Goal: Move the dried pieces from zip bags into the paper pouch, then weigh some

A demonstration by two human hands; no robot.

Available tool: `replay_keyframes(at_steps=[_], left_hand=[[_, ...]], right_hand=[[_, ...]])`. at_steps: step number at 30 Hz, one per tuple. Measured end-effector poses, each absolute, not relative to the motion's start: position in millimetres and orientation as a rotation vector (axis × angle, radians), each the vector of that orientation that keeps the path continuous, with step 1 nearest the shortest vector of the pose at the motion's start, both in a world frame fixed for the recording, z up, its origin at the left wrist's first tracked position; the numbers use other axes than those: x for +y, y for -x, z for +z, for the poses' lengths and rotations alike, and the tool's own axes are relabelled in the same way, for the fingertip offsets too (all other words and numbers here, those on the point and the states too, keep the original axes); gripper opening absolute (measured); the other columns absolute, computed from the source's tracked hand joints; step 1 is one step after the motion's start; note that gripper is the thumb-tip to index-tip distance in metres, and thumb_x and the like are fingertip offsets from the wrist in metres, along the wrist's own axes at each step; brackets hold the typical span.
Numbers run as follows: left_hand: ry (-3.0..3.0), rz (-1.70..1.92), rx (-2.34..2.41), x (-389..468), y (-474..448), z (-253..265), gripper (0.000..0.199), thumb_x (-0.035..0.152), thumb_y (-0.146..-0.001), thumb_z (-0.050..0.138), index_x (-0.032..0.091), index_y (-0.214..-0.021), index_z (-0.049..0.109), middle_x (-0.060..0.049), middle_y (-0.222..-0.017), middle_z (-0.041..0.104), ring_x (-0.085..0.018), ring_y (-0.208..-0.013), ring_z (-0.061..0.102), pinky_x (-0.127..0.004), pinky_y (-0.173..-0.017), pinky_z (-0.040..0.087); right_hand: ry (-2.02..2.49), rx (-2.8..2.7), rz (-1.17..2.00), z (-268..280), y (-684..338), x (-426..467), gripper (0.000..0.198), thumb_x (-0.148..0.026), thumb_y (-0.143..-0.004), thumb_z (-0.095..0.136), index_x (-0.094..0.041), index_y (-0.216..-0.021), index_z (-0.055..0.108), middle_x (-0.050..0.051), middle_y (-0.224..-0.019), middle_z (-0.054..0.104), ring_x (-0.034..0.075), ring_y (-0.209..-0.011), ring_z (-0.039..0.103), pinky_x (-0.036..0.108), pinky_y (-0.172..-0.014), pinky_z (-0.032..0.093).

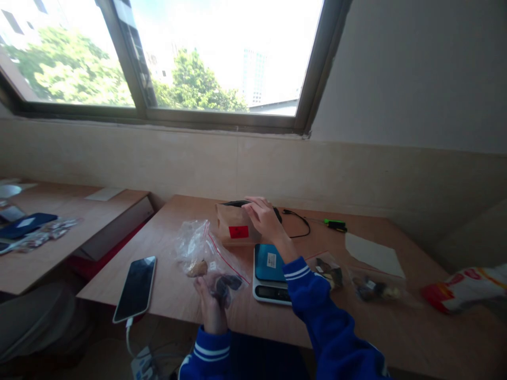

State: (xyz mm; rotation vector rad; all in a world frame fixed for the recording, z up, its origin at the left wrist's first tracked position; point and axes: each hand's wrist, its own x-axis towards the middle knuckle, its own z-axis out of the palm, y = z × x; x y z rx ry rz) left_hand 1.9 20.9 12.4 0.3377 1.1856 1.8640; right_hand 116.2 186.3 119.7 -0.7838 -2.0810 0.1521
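My left hand (213,311) is at the table's front edge, its fingers closed on the lower end of a clear plastic zip bag (229,258) with a red seal line. Dark pieces (227,283) show inside that bag. A second clear bag (190,240) with a tan piece (197,268) lies against it on the left. Over the top right of a brown paper bag (224,221) with a red label, my right hand (263,219) has its fingers stretched out, apparently holding nothing. Below my right wrist stands a digital scale (269,264) with a blue top, partly covered by the sleeve.
A phone (135,287) on a white cable lies at the left edge. Right of the scale are bags of dark pieces (330,272) and mixed pieces (372,289), a paper sheet (374,254), a green-black tool (336,225), a black cable (303,219) and a red-white packet (461,287).
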Motion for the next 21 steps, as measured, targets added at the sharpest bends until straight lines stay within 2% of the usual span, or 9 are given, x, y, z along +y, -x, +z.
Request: replay_keyframes(at_steps=[3, 6, 9, 12, 14, 15, 18, 21], left_hand=[[-0.375, 1.851, 1.176, 23.8, -3.7, 16.1, 0.066, 0.079, -0.07, 0.042, 0.015, -0.079, 0.056, -0.002, -0.054, 0.06, -0.006, -0.034, 0.036, -0.018, -0.034, 0.023], [-0.419, 1.844, 1.185, 26.5, -5.5, 19.5, 0.065, 0.079, -0.072, 0.041, 0.015, -0.079, 0.055, 0.002, -0.048, 0.053, -0.006, -0.032, 0.033, -0.018, -0.034, 0.021], [-0.438, 1.874, 1.247, 26.4, -6.9, 20.2, 0.061, 0.076, -0.073, 0.044, 0.017, -0.083, 0.052, 0.002, -0.052, 0.055, -0.008, -0.036, 0.039, -0.018, -0.036, 0.025], [-0.468, 1.934, 1.334, 23.7, -8.3, 19.7, 0.054, 0.071, -0.074, 0.049, 0.019, -0.089, 0.048, -0.001, -0.067, 0.061, -0.012, -0.051, 0.053, -0.02, -0.043, 0.036], [-0.5, 1.983, 1.401, 21.9, -9.1, 19.7, 0.052, 0.069, -0.074, 0.052, 0.02, -0.09, 0.048, -0.002, -0.077, 0.063, -0.014, -0.067, 0.059, -0.023, -0.054, 0.044], [-0.524, 1.997, 1.429, 21.2, -9.3, 19.7, 0.051, 0.069, -0.074, 0.052, 0.021, -0.091, 0.049, -0.003, -0.082, 0.062, -0.015, -0.075, 0.06, -0.024, -0.061, 0.047], [-0.592, 1.975, 1.501, 20.1, -9.3, 19.9, 0.048, 0.067, -0.077, 0.05, 0.021, -0.091, 0.049, -0.003, -0.087, 0.059, -0.015, -0.083, 0.059, -0.026, -0.072, 0.047], [-0.623, 1.89, 1.565, 19.1, -9.1, 20.0, 0.048, 0.067, -0.08, 0.044, 0.021, -0.092, 0.046, -0.002, -0.085, 0.057, -0.015, -0.075, 0.057, -0.026, -0.066, 0.046]], right_hand=[[0.787, -1.927, 0.279, 122.3, -118.5, 150.6, 0.025, -0.028, -0.095, 0.039, -0.022, -0.1, 0.063, 0.009, -0.113, 0.059, 0.022, -0.111, 0.052, 0.04, -0.1, 0.039], [0.677, -1.98, 0.699, 123.0, -122.4, 109.4, 0.022, -0.023, -0.093, 0.042, -0.022, -0.092, 0.064, 0.005, -0.096, 0.059, 0.017, -0.089, 0.058, 0.031, -0.081, 0.048], [0.673, -2.125, 0.968, 117.0, -127.7, 83.3, 0.021, -0.017, -0.09, 0.045, -0.022, -0.085, 0.065, 0.004, -0.091, 0.06, 0.015, -0.082, 0.059, 0.026, -0.071, 0.047], [0.795, -2.091, 1.096, 104.3, -132.3, 77.1, 0.013, -0.016, -0.088, 0.047, -0.022, -0.086, 0.058, 0.001, -0.083, 0.06, 0.013, -0.072, 0.058, 0.026, -0.065, 0.046], [0.852, -1.965, 1.216, 96.3, -134.5, 77.7, 0.006, -0.018, -0.086, 0.051, -0.022, -0.089, 0.049, -0.001, -0.084, 0.058, 0.011, -0.065, 0.056, 0.024, -0.058, 0.045], [0.867, -1.908, 1.265, 93.7, -135.6, 77.6, 0.01, -0.019, -0.085, 0.053, -0.023, -0.089, 0.046, -0.002, -0.084, 0.056, 0.011, -0.062, 0.056, 0.023, -0.056, 0.044], [0.874, -1.95, 1.349, 92.2, -139.2, 73.4, 0.015, -0.021, -0.082, 0.06, -0.022, -0.089, 0.047, -0.002, -0.083, 0.056, 0.011, -0.064, 0.055, 0.023, -0.057, 0.044], [0.851, -2.128, 1.388, 93.0, -142.7, 66.5, 0.02, -0.023, -0.081, 0.062, -0.02, -0.1, 0.055, 0.001, -0.09, 0.059, 0.012, -0.074, 0.057, 0.025, -0.066, 0.047]])
